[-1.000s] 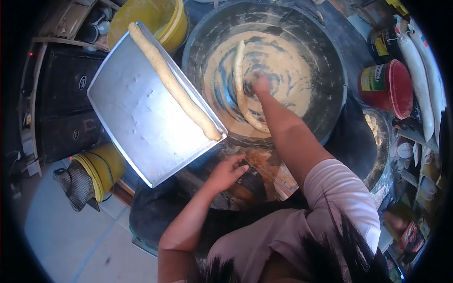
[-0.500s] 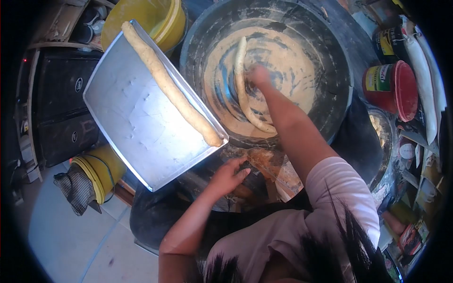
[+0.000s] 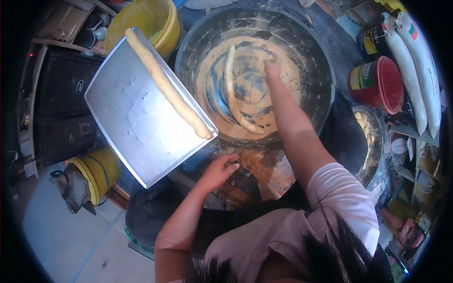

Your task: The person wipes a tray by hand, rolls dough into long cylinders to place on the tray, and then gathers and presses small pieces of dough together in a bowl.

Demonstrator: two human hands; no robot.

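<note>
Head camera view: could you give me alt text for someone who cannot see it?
Seen from above, a person's right hand presses into a wide dark pan smeared with dough, beside a long dough rope. The left hand rests on the dark surface nearer the body. A second dough rope lies along a metal tray to the left.

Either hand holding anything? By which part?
Right hand holds nothing: it presses the smeared floor of the basin, apart from the dough rope. Left hand curls over a dark edge below the basin; grip unclear.
</note>
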